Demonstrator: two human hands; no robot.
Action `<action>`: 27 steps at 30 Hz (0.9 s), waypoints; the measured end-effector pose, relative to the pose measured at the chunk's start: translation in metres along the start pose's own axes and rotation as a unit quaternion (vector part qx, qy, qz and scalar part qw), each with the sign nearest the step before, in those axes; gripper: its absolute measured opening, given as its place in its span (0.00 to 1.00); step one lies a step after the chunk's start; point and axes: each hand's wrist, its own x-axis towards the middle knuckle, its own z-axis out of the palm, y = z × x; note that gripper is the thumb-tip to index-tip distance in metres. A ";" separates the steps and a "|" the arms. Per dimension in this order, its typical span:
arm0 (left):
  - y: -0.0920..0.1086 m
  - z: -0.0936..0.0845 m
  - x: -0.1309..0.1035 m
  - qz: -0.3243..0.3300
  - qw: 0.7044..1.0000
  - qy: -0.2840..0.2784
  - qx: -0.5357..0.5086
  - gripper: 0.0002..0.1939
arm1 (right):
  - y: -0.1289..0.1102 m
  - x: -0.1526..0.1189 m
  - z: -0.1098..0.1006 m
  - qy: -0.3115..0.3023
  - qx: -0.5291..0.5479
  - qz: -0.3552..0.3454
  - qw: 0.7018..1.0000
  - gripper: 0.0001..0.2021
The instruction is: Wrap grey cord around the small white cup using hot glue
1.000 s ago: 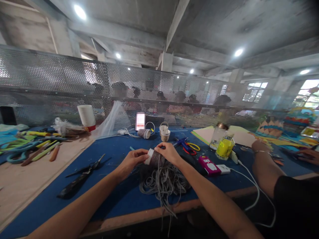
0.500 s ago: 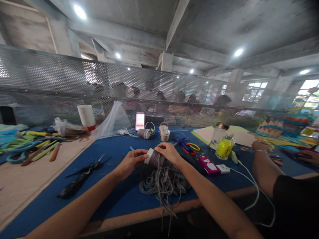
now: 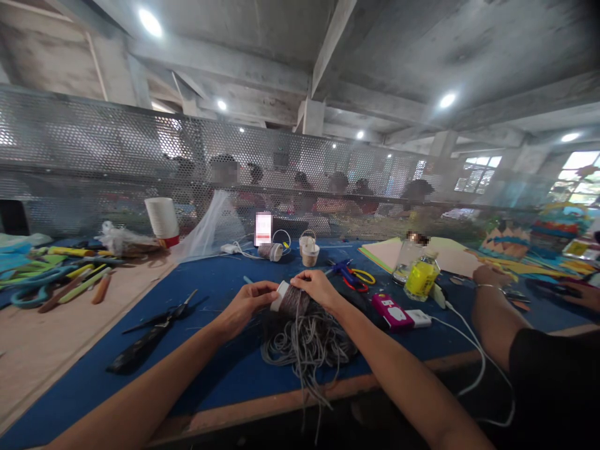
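A white paper cup (image 3: 280,296), its side wrapped in grey-brown yarn, lies tilted between my hands. My left hand (image 3: 250,303) pinches the cup's white end at its left. My right hand (image 3: 316,286) is closed on the yarn wrapping at the upper right of the cup. Beneath, a loose heap of grey yarn (image 3: 319,340) spreads over the blue mat (image 3: 210,375), and some strands hang past the table's front edge.
Black-handled scissors (image 3: 154,331) lie on the left. Further back are a wrapped cup (image 3: 272,252), small cups (image 3: 309,251) and a lit phone (image 3: 263,229). A magenta power bank (image 3: 392,312), a yellow bottle (image 3: 422,277) and a co-worker's arm (image 3: 492,312) are at the right.
The cup has tilted slightly between my hands. Otherwise my hands and the yarn heap look nearly the same.
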 end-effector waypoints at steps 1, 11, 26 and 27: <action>0.000 0.000 0.000 -0.001 1.000 0.000 0.000 0.15 | 0.000 0.000 0.000 -0.001 0.006 0.004 1.000 0.13; 0.002 0.001 -0.001 -0.002 1.000 -0.004 0.004 0.15 | 0.003 0.000 0.002 -0.013 0.061 0.030 0.998 0.14; 0.002 0.001 -0.001 0.011 1.000 -0.020 0.007 0.14 | 0.006 -0.002 0.003 -0.048 0.110 0.083 0.989 0.16; 0.002 0.001 -0.001 0.012 1.000 -0.020 0.009 0.15 | 0.006 -0.003 0.003 -0.061 0.115 0.088 0.988 0.16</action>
